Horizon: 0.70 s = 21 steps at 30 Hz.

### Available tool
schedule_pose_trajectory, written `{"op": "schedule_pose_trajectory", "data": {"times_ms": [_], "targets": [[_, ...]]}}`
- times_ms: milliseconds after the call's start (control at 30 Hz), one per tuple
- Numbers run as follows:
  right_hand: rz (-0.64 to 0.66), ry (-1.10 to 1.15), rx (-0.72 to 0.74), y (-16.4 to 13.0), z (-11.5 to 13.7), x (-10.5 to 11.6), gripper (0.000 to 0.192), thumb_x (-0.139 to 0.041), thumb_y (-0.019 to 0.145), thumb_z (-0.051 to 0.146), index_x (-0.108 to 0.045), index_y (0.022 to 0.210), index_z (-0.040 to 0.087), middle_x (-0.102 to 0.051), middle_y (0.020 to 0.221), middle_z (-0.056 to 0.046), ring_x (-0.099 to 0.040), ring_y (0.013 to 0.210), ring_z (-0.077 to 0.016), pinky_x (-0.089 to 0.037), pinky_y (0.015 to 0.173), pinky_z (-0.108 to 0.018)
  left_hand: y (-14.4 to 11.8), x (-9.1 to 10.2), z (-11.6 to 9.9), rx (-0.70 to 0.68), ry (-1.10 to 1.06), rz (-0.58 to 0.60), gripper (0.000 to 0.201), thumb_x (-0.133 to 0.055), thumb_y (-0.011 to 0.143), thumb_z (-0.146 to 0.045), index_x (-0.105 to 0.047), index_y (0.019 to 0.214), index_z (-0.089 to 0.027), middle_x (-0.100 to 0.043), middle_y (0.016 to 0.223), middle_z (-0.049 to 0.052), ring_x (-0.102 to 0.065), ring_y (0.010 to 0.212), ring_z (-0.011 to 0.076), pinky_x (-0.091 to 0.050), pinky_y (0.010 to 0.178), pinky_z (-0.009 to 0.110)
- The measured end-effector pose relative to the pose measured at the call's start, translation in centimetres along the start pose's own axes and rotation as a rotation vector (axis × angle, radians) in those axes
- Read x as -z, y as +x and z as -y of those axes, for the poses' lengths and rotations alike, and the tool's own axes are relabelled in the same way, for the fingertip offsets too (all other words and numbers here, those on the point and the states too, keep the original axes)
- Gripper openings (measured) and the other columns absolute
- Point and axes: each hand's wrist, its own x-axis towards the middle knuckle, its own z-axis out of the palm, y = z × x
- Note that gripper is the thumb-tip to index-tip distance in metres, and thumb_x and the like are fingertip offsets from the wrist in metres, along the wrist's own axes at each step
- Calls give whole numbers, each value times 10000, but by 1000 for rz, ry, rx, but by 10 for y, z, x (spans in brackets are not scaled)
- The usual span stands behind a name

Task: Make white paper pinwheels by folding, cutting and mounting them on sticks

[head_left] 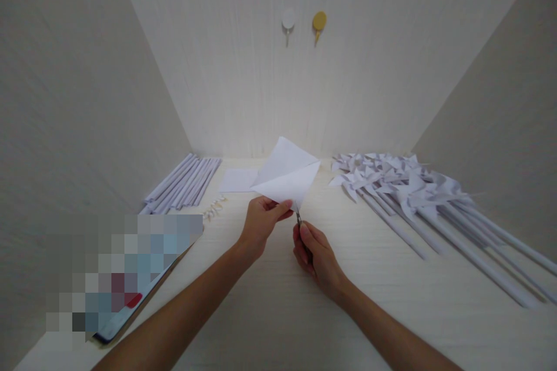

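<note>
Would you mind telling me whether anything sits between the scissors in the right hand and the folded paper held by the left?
Nothing visible does: the scissors in the right hand already meet the lower edge of the folded paper pinched by the left hand.

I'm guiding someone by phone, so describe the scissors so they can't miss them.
Start at the pale desk and find the folded white paper held up in the middle by the left hand. Just below its lower edge, the scissors poke from the right hand: the only dark metal tip among all the white paper.
</note>
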Motion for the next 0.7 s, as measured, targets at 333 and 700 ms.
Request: {"op": "schedule_pose_trajectory", "data": {"times_ms": [333,700], "targets": [[-12,-3,-6,1,2,0,376,-517,711,507,-376,572,188,-266,353,122,-169,278,-16,-97,267,-157,0,0,0,5,-15,2,191,-723,490,-247,-644,591,-106,-643,598,15,-576,577,105,-499,677,282],[-8,13,14,1,1,2,355,-510,727,495,-415,597,179,-291,343,117,-185,275,-16,-113,260,-145,-2,0,-1,38,0,37,164,-730,487,-241,-636,545,-120,-629,563,-4,-558,550,89,-482,650,257]]}}
